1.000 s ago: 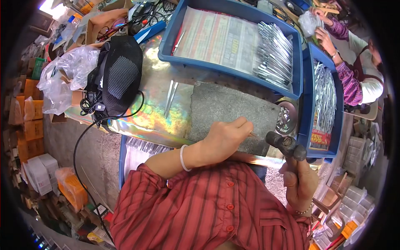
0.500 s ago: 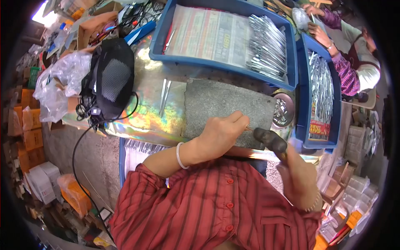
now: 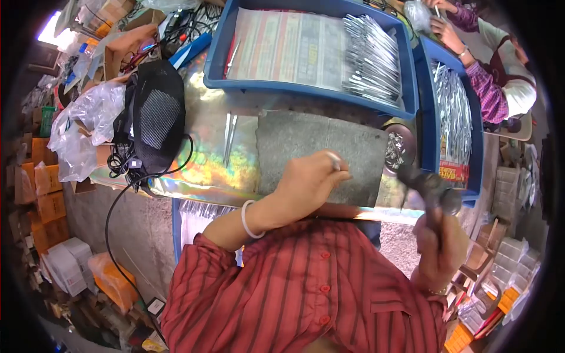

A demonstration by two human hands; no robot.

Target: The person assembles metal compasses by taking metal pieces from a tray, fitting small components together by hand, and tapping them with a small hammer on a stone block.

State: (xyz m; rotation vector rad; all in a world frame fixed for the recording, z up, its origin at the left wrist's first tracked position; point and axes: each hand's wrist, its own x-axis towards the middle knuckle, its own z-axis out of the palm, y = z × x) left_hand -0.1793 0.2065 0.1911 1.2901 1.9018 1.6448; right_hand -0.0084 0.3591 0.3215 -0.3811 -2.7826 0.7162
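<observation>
My right hand [image 3: 442, 244] grips the handle of a hammer [image 3: 436, 191], raised at the right beyond the slab's edge and blurred by motion. Over the front of a flat dark grey slab [image 3: 321, 135], my left hand [image 3: 315, 179] is closed in a pinch. Something small and shiny, perhaps thin metal, shows at its fingers but is mostly hidden. Beside the slab's right edge is a round dish [image 3: 406, 132] with small metal pieces [image 3: 394, 152]. Two slender metal strips [image 3: 229, 141] lie on the table to the left.
A blue tray [image 3: 312, 94] at the back holds paper and many thin metal pieces [image 3: 374, 62]. Another blue tray [image 3: 478, 135] with similar pieces stands right. A black mesh bag [image 3: 159, 117] with cables sits left. At upper right, another person's hands [image 3: 450, 35] hold something.
The hammer and my right hand have moved to the right, away from my left hand. My left hand stays nearly in place, and the thin rod that stuck out from its fingers is less visible.
</observation>
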